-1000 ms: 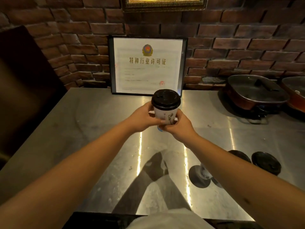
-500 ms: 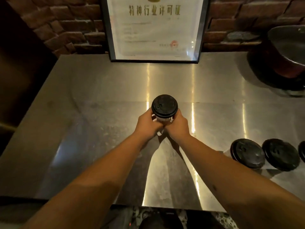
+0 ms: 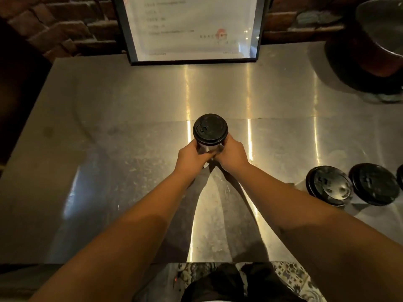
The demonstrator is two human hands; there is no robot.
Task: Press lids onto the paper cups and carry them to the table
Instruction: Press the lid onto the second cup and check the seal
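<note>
Steel table [image 3: 109, 149], brushed, streaky light reflections. Brick wall [image 3: 65, 29] at the far side of the hands, framed document [image 3: 192, 29] leaning on it straight ahead of them. Dark pan [image 3: 370, 51] far off to the right of the hands (partly out of frame). Patterned floor tile [image 3: 292, 277] below the near edge.

Both forearms extended forward, converging. Left hand [image 3: 192, 156] and right hand [image 3: 232, 155] wrap the paper cup [image 3: 209, 148] from opposite sides, fingertips meeting on its near side. Black lid [image 3: 210, 128] is seated on it. Cup bottom hidden, can't tell if it touches the table. Two more lidded cups [image 3: 329, 185] [image 3: 374, 184] stand to the right of the right hand, well apart from it.
</note>
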